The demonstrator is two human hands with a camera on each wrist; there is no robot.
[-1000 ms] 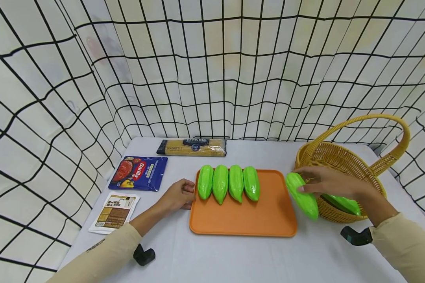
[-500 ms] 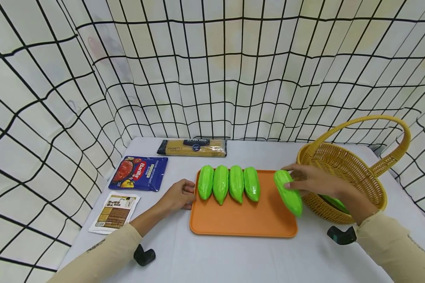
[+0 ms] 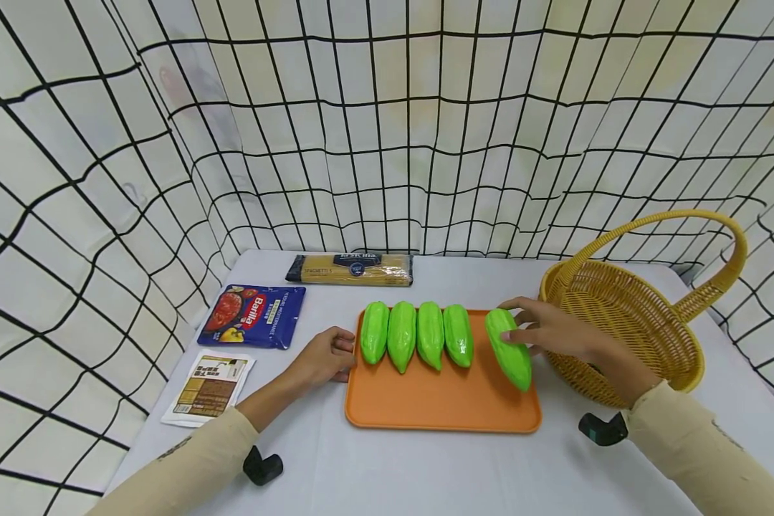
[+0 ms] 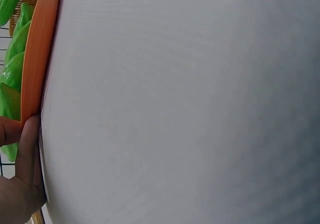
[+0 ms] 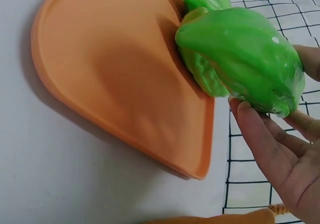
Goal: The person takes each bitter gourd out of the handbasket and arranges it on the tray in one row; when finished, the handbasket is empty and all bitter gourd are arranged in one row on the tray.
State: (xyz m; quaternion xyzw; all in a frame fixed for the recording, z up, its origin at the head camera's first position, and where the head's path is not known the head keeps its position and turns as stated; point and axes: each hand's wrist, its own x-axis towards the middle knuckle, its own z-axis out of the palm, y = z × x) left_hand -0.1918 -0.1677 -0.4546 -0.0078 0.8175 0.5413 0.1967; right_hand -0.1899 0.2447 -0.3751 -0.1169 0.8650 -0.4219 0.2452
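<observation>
My right hand (image 3: 555, 331) holds a shiny green gourd (image 3: 509, 351) between thumb and fingers, over the right part of the orange tray (image 3: 419, 401). In the right wrist view this gourd (image 5: 245, 59) appears raised above the tray floor, its blunt end towards the palm. Several similar gourds (image 3: 402, 337) lie side by side along the tray's back left. At the tray's left edge my left hand (image 3: 325, 356) pinches the rim. The left wrist view has the thumb and fingers (image 4: 29, 144) on either side of that rim (image 4: 37, 59).
A wicker basket (image 3: 626, 294) with a tall handle stands right of the tray, partly behind my right forearm. A spaghetti pack (image 3: 355, 270) lies at the back. On the left are a blue Barilla pouch (image 3: 254, 315) and a white-and-brown packet (image 3: 209, 387). Black netting surrounds the table.
My right hand has carried the gourd leftward from beside the basket to over the tray's right part. The left hand and the tray have stayed put.
</observation>
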